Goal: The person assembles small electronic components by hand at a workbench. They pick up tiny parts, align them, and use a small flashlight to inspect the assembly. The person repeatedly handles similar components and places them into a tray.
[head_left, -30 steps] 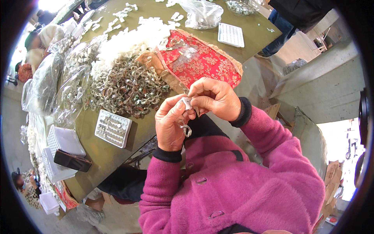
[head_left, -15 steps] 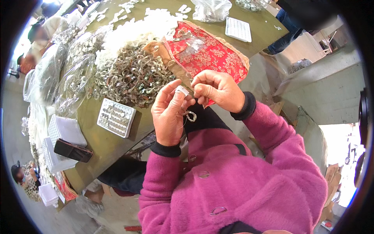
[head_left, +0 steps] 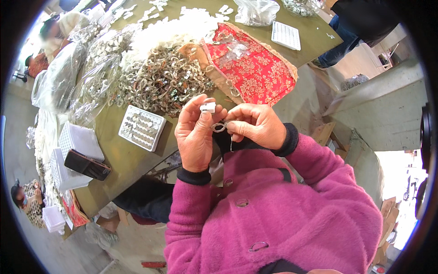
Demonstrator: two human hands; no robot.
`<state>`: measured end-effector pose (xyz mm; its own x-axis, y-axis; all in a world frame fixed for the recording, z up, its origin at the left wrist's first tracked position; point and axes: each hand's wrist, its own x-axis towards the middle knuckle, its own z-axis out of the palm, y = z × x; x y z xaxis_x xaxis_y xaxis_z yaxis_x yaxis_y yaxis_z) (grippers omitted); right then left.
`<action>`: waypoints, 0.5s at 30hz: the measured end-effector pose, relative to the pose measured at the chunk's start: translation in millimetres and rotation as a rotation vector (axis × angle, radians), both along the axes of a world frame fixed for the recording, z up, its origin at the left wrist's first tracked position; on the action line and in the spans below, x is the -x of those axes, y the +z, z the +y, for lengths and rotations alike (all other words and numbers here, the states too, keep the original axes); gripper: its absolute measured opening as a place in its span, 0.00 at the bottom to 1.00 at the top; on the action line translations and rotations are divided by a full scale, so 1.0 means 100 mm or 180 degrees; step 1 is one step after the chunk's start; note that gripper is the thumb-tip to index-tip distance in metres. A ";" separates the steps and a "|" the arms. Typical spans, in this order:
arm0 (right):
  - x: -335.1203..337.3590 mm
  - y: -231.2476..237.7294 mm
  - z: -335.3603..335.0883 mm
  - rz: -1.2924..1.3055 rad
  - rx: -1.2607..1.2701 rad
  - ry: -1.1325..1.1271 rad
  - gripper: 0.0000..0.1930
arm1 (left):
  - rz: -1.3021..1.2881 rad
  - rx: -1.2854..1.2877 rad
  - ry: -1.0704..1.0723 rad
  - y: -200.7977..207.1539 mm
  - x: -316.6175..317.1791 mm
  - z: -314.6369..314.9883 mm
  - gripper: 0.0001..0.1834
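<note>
Between the fingers of my left hand (head_left: pixel 196 137) is a small white tag (head_left: pixel 208 108), held up near the table's front edge. My right hand (head_left: pixel 260 124) is closed beside it, pinching a looped pale cord (head_left: pixel 219 127) whose loose end hangs below the fingers. The two hands almost touch at the cord. Just beyond them lies a large heap of coiled, brownish-grey corded pieces (head_left: pixel 166 82). White tags (head_left: pixel 182 29) are piled behind that heap. A white tray (head_left: pixel 142 128) with rows of small round pieces rests left of my left hand.
A red floral cloth (head_left: pixel 260 68) covers the table's right part. Farther back are another white tray (head_left: pixel 286 35) and a clear plastic bag (head_left: pixel 256 11). A dark phone (head_left: pixel 86 164) lies on stacked white trays (head_left: pixel 80 142) at left. Other people are around the table.
My right hand has come down from above the tag to the cord loop beside my left hand. The tag has turned and shows more of its face. The view has shifted slightly.
</note>
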<state>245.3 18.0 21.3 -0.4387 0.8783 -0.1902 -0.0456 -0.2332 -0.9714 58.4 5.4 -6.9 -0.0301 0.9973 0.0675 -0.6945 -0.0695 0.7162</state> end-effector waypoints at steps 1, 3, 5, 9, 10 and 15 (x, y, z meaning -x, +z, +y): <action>-0.01 0.01 0.00 0.0112 -0.0025 -0.0009 0.09 | 0.0028 -0.0021 -0.0002 -0.01 0.02 0.00 0.17; -0.01 0.02 0.00 0.0147 -0.0090 -0.0016 0.09 | 0.0056 -0.0027 -0.0020 -0.02 0.05 -0.01 0.16; -0.01 0.02 0.00 0.0195 -0.0145 -0.0065 0.08 | 0.0080 0.0039 0.0010 0.00 0.07 -0.04 0.15; 0.00 -0.02 0.01 -0.0046 -0.0342 -0.0125 0.09 | 0.0546 0.0232 -0.0050 0.05 0.09 -0.11 0.18; 0.00 -0.02 0.02 -0.0135 -0.0450 -0.0109 0.09 | 0.0680 0.0193 -0.0078 0.06 0.10 -0.14 0.18; 0.06 -0.01 0.00 0.0099 -0.0296 -0.0110 0.15 | 0.0773 0.0354 0.0099 0.06 0.13 -0.17 0.17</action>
<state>239.7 17.7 19.9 -0.4124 0.9062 -0.0938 -0.0826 -0.1397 -0.9867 45.0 -11.9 -0.8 -0.0571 0.9978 -0.0334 -0.5000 0.0004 0.8660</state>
